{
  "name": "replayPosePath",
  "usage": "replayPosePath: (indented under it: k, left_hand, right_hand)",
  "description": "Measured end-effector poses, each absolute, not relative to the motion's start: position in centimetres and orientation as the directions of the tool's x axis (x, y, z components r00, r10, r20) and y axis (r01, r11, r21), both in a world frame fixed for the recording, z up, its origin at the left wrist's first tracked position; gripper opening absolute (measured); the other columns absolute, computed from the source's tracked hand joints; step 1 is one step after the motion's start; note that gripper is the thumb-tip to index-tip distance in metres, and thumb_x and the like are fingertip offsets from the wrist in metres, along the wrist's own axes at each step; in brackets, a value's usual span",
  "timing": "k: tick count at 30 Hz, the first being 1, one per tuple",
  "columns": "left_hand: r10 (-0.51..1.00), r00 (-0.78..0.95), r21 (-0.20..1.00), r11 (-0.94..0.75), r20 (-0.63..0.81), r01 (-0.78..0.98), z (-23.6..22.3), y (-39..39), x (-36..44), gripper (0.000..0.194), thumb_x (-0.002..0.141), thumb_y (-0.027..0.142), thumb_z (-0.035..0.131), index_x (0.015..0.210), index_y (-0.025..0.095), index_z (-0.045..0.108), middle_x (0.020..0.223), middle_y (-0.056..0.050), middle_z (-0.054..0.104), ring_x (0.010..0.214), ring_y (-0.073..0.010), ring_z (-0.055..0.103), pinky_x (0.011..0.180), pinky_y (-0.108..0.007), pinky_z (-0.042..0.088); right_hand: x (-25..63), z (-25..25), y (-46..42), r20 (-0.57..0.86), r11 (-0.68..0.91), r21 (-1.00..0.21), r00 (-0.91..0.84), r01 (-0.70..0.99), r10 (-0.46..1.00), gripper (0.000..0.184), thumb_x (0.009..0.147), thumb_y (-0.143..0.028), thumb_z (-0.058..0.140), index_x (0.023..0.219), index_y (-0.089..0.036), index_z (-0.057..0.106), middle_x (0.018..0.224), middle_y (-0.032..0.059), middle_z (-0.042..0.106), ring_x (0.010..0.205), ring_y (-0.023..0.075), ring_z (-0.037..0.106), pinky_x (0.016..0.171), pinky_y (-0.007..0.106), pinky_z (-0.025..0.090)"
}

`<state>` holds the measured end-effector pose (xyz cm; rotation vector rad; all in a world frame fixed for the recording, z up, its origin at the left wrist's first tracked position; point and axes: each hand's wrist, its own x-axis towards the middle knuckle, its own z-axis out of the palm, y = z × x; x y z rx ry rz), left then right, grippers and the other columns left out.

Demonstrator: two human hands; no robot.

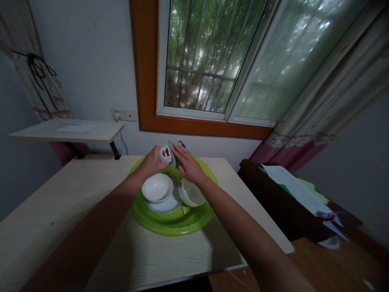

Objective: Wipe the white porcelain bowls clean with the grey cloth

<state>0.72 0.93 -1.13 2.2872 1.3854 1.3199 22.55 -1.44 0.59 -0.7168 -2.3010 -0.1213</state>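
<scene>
Small white cup (165, 154) with red and dark print is held in the air above the far part of a green tray (176, 229) on the table (45, 202). Left hand (150, 163): grip closed on the cup, from its left side. Right hand (191, 167): fingers nearly straight, laid against a grey-blue cloth (174, 163) beside the cup; cannot tell whether they pinch it. Under the hands, a white bowl (157, 187) sits on a plate (165, 207); a second bowl (192, 195), with a red mark, rests tilted to the right of them. Handling, judged by look: cup probably glazed ceramic, light, rigid, smooth enough to slip, liable to chip if knocked on the dishes below. Best hold: thumb and fingers on opposite outer walls, near the base, moderate pressure, rim left free. Cloth appears thin and limp, taking its shape from the fingers; hold it bunched or backed by a flat palm, as a loose edge may fold or snag. Cup's inside not visible; contents, if any, unknown.
</scene>
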Motion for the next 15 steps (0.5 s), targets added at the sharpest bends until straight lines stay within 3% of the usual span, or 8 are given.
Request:
replayPosePath:
  k: [8,15]
  left_hand:
    - [0.812,0.106,0.57,-0.488,0.574,0.661,-0.4,0.2,0.8,0.058,0.068,0.043,0.077,0.11,0.021,0.044,0.096,-0.005,0.063,0.085,-0.0229,0.065,0.071,-0.033,0.05]
    - [0.788,0.092,0.591,-0.527,0.608,0.611,-0.5,0.3,0.6,0.061,0.066,0.041,0.081,0.109,0.021,0.043,0.097,-0.006,0.064,0.084,-0.0205,0.065,0.071,-0.031,0.05]
  right_hand:
    - [23.7,-1.1,0.7,0.681,0.776,-0.324,-0.437,0.541,0.588,0.078,0.089,-0.013,0.046,0.161,-0.02,0.016,0.166,0.0116,0.025,0.152,0.0267,0.028,0.124,0.056,0.026]
    - [23.7,-1.7,0.8,0.629,0.734,-0.48,-0.396,0.48,0.669,0.083,0.091,-0.023,0.057,0.161,-0.022,0.012,0.161,0.016,0.033,0.146,0.0298,0.039,0.119,0.056,0.036]
